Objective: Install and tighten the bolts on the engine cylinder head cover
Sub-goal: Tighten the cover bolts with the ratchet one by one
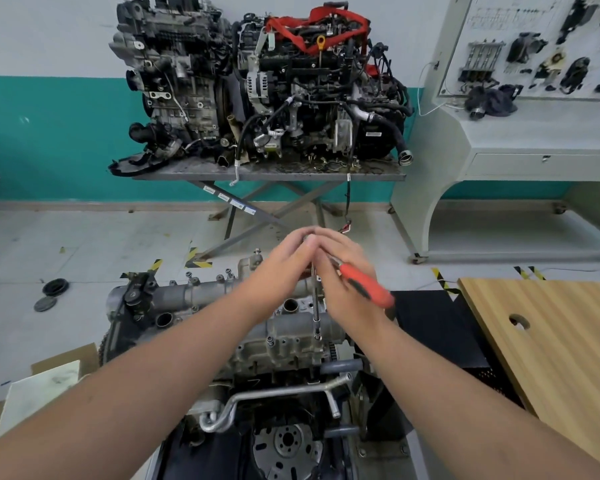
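Extension bar [315, 299] upright, long axis near vertical, socket end seated on a bolt [317, 337] at the near right edge of cylinder head cover [291, 327]; upper end lost between the two hands. Left hand [281, 261] reaching in from the left, fingers fairly straight and laid against the tool's head at the top, steadying rather than clasping, though blur hides the exact contact. Right hand [340, 271] just right of the bar, fingers wrapped round the ratchet [364, 285], its red handle jutting out low and to the right, roughly crosswise to the bar. Both hands meeting at the top of the bar, well above the cover, so the bolt lies straight down the bar from them. Right hand nearer the handle's free end, hence likely the one to swing it; left hand placed to keep the bar plumb over the bolt. Probably mid-tightening on this bolt. Further bolts [227, 271] standing proud along the far rail of the cover, to the left of the hands. Engine itself low in front, between the forearms.
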A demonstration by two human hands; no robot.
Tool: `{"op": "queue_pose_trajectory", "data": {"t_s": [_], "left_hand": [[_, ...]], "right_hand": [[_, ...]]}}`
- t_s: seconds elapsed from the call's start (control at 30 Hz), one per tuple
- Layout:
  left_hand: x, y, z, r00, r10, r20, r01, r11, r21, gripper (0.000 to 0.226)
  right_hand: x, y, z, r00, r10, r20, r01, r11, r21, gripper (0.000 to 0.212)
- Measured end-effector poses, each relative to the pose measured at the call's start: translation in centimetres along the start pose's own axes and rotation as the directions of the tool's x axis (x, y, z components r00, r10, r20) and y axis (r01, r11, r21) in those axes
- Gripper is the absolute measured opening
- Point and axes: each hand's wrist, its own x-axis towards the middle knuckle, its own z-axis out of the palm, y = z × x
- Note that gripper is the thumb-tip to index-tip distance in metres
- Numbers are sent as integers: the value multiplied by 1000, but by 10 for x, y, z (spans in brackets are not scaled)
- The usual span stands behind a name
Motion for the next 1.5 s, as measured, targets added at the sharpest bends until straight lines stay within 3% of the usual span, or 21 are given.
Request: {"op": "queue_pose_trajectory", "data": {"t_s": [0.03,0.1,0.17,0.23,0.3,0.4,0.47,0.53,0.57,0.63,0.7,0.73,0.83,0.93,1.0,1.1,1.17,1.27,1.33,1.4,1.5], "left_hand": [[-3,-14,0,1000,-24,16,24,1000,4,66],[-9,-42,-5,988,-112,104,90,977,191,55],[-17,-68,-6,940,-231,251,115,908,404,33],[-19,-87,-2,927,-249,280,54,830,556,28],[-16,-96,5,961,-199,192,34,774,632,26],[-8,-101,13,978,-101,180,-61,694,718,33],[-5,-101,12,964,-156,214,-37,721,692,31],[-2,-100,6,943,-234,238,12,737,676,24],[0,-98,4,934,-265,242,32,734,679,21],[5,-97,3,930,-270,248,18,709,705,18],[6,-96,6,940,-230,254,-37,670,741,21],[6,-96,7,945,-210,249,-50,661,748,22],[3,-98,7,957,-185,224,-41,677,734,13],[1,-100,6,959,-190,208,-15,704,710,9],[1,-102,6,958,-203,202,8,723,690,9],[3,-106,3,951,-235,204,27,715,698,7],[3,-109,1,941,-281,187,85,734,673,9],[8,-111,-2,918,-342,203,131,743,657,9],[13,-108,-6,909,-342,240,92,725,683,13],[17,-105,-9,888,-368,275,87,723,685,18],[20,-103,-12,866,-405,293,125,743,657,18]], "right_hand": [[0,3,-3,982,-188,34,191,975,-118,24],[5,5,-7,925,-363,113,381,883,-274,23],[12,1,-12,891,-405,206,454,806,-379,19],[18,-3,-19,845,-413,340,534,700,-475,23],[22,-13,-24,801,-357,481,596,557,-579,26],[30,-36,-20,773,-54,632,607,352,-712,45],[44,-48,-14,753,112,649,590,321,-741,44],[58,-57,-11,737,314,599,433,462,-774,37],[63,-59,-12,723,416,551,247,588,-770,34],[66,-58,-14,643,606,469,-354,777,-520,23],[55,-57,-13,520,705,481,-804,594,-1,10],[47,-55,-11,510,708,488,-858,454,238,8],[24,-44,1,579,702,414,-751,261,607,17],[12,-35,13,702,636,319,-614,315,723,26],[3,-34,19,801,550,235,-560,551,619,16],[-4,-25,16,952,303,35,-304,933,193,20],[2,-15,7,999,3,48,2,995,-99,26],[20,-9,-12,915,-238,324,380,779,-499,29],[27,-18,-19,852,-130,507,484,565,-668,34],[35,-29,-21,812,57,581,503,437,-745,50],[51,-47,-15,771,242,589,427,488,-761,43]]}}
